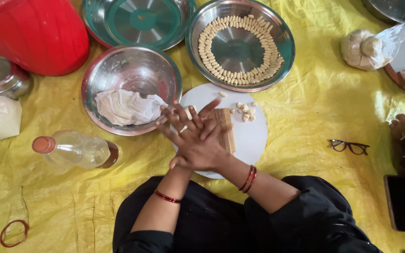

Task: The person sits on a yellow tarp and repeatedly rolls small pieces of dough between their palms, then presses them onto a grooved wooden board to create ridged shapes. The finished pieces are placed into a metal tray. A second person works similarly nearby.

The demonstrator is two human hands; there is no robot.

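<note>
Hands pressed flat together over a white round board [251, 136].

Left hand [191, 152] lies palm to palm with right hand [202, 126], fingers straight and splayed, gripping no visible thing; whether anything sits between the palms cannot be told; both hover above a ridged wooden comb [226, 129] lying on the board; small shaped dough pieces [243, 111] rest on the board just beside the comb, apart from the hands; steel plate [284, 37] beyond the board holds rows of similar pieces in a ring; steel bowl [106, 70] with a white cloth [127, 107] sits left of the board, touching its edge; plastic bottle [73, 150] lies on the yellow sheet [319, 93]; eyeglasses [349, 147] lie to the right.
</note>
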